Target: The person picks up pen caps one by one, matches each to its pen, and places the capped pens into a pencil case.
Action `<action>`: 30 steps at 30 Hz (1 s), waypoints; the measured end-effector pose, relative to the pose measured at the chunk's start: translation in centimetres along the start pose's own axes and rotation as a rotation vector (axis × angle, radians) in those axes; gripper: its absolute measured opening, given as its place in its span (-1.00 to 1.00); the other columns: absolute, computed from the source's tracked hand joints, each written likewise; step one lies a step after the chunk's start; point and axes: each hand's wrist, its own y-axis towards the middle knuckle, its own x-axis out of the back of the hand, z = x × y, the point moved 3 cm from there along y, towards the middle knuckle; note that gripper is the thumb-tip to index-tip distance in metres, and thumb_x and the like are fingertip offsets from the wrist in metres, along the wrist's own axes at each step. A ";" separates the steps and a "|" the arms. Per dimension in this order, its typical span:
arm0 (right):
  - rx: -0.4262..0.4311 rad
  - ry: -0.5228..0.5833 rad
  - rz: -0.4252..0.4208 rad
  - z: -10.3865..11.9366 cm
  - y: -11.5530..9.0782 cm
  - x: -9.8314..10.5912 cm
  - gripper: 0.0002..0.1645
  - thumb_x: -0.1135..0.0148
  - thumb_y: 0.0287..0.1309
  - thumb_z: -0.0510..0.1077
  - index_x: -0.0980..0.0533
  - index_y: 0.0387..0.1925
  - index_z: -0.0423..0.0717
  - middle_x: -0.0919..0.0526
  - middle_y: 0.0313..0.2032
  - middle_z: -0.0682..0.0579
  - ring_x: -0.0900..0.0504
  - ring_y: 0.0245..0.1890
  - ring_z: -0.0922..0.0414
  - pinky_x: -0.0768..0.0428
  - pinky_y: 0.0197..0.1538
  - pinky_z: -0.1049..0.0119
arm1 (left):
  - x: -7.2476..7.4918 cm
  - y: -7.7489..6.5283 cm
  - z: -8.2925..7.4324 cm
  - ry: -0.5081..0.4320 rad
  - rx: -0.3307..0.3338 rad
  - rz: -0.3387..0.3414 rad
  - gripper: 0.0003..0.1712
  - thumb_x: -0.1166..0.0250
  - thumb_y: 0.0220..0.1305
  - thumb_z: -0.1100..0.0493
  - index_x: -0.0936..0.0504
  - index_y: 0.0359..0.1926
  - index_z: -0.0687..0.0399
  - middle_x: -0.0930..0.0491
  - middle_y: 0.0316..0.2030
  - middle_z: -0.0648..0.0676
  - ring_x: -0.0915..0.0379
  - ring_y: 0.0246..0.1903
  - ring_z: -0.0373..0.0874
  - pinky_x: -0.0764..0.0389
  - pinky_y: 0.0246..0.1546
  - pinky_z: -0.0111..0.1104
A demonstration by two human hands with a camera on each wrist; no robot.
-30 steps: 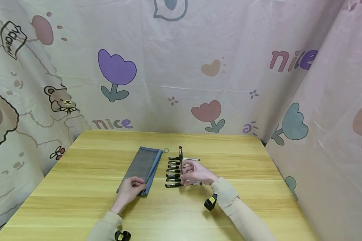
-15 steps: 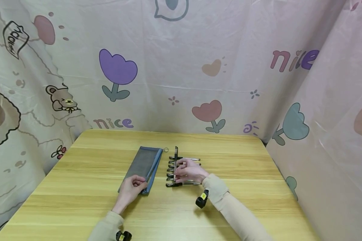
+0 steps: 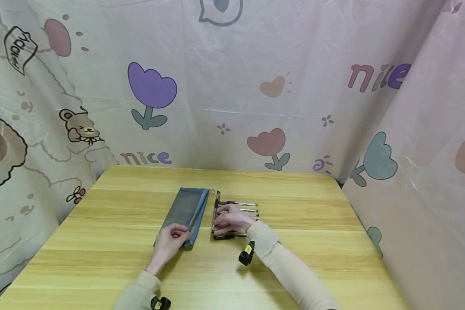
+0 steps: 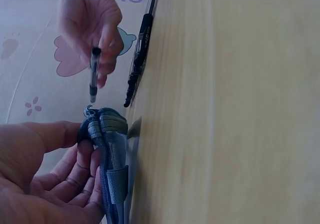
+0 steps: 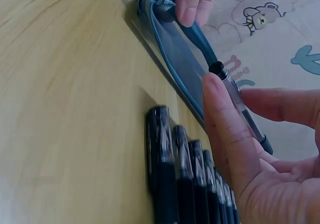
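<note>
A grey-blue mesh zipper pouch [image 3: 183, 207] lies on the table with its blue zipper side towards the right. My left hand [image 3: 168, 243] pinches the near end of its edge, and the left wrist view shows thumb and fingers on the blue rim [image 4: 102, 149]. Between the thumb and fingers of my right hand [image 3: 234, 220] is a black-capped clear pen [image 5: 235, 92], raised above the table beside the pouch's gaping side. Below that hand, several similar pens [image 5: 162, 179] lie in a row, caps to the left, partly hidden by the hand in the head view.
The wooden table [image 3: 314, 202] ends at a printed curtain [image 3: 217, 86] that hangs behind and on both sides. A small metal ring [image 3: 212, 192] hangs from the pouch's far corner. A black wrist camera [image 3: 246, 253] sticks out below the right sleeve.
My right hand has carried the pen left, from over the row of pens to beside the pouch. My left hand keeps its pinch on the pouch, almost still.
</note>
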 end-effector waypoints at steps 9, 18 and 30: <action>-0.034 0.033 -0.018 0.1 1.7 -1.6 -0.39 -0.17 0.24 -0.48 -0.21 0.28 -0.36 -0.63 -0.38 -0.16 -0.71 -0.47 0.09 -0.75 -0.27 0.30 | -0.1 0.1 0.0 -0.022 0.017 -0.006 -0.85 -0.40 0.23 0.29 -0.71 -0.19 0.27 -0.72 -0.33 0.14 -0.51 -0.41 -0.33 -0.50 -0.32 -0.53; -0.059 0.035 -0.053 -0.1 2.8 -2.8 -0.46 -0.18 0.23 -0.49 -0.27 0.21 -0.34 -0.66 -0.37 -0.18 -0.72 -0.48 0.08 -0.75 -0.27 0.29 | -0.2 0.0 0.1 -0.038 0.051 -0.006 -0.85 -0.37 0.27 0.28 -0.69 -0.17 0.26 -0.71 -0.32 0.12 -0.50 -0.42 -0.35 -0.49 -0.34 -0.52; -0.056 0.010 -0.064 0.1 4.5 -4.4 -0.71 -0.25 0.18 -0.49 -0.41 -0.10 -0.26 -0.66 -0.48 -0.13 -0.71 -0.55 0.14 -0.73 -0.33 0.38 | -0.2 0.1 0.1 -0.065 0.049 -0.008 -0.82 -0.36 0.28 0.28 -0.68 -0.14 0.30 -0.72 -0.31 0.16 -0.51 -0.43 -0.37 -0.48 -0.36 -0.53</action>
